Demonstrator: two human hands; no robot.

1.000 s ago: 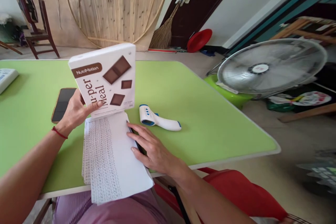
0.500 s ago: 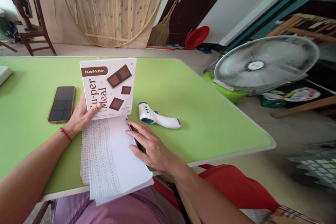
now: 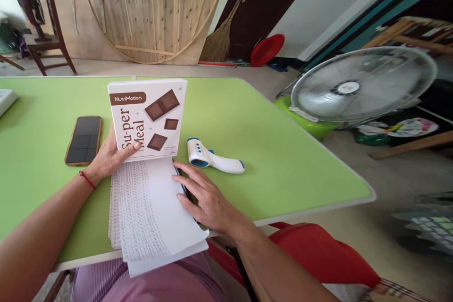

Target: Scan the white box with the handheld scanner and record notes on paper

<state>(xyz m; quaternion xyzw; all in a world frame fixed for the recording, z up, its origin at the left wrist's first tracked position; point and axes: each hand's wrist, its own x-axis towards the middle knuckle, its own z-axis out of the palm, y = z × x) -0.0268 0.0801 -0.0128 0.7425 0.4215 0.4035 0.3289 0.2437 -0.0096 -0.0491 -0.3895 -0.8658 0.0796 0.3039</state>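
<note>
My left hand (image 3: 112,153) is closed around the lower left of a white box (image 3: 155,137) printed with chocolate pieces, its thumb across the front. The box is held up on edge, its printed face toward me. Below it, several sheets of paper (image 3: 159,207) covered partly in handwriting lie on the table and overhang its near edge. My right hand (image 3: 205,198) rests with fingers spread on the right side of the sheets. A dark, thin object (image 3: 186,190) shows partly beneath those fingers; I cannot make out its kind.
A white and blue infrared thermometer (image 3: 214,158) lies right of the box on the green table (image 3: 283,165). To the left is a smartphone (image 3: 84,140) in a brown case. A large fan (image 3: 364,86) stands beyond the table's right edge, and a red stool (image 3: 318,250) sits near me.
The box has tilted slightly, so its top edge now shows more. My left thumb sits a little further right on it. My right hand stays on the sheets.
</note>
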